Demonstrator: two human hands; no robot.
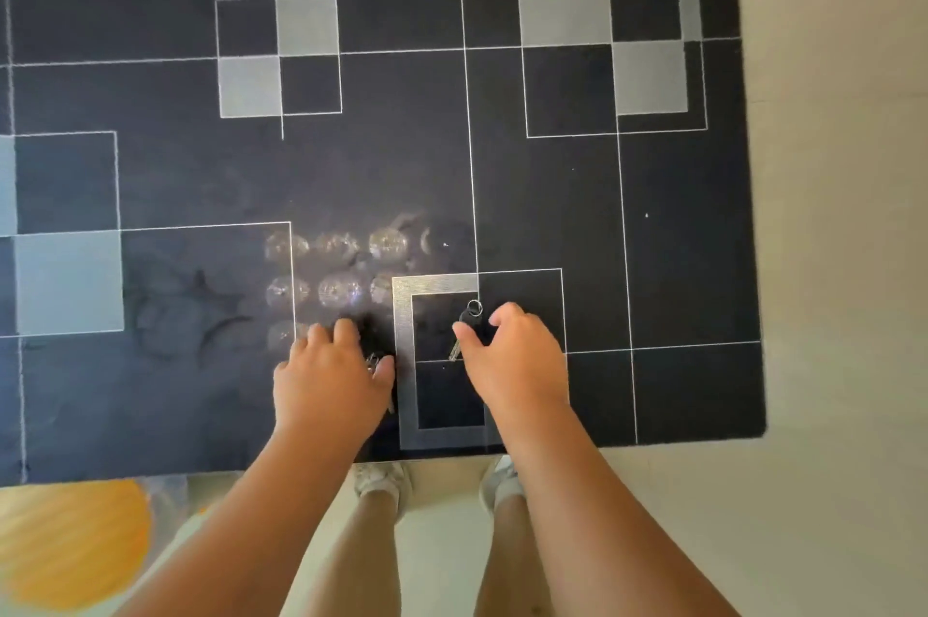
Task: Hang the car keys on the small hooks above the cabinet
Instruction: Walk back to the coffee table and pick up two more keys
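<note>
On the dark patterned tabletop (653,239), the right hand (512,355) spreads over a black car key (466,325); the left hand (331,375) curls around another key (372,361).

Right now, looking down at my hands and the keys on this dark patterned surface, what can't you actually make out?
- Head view: the key under the left hand is mostly covered; only a bit of ring shows.
- The right hand covers part of the black-headed key, so contact is unclear.
- Hooks and cabinet: outside the frame.
- The round glassy shapes are too faint to identify.
- The orange object is blurred and cut off by the left edge.
</note>
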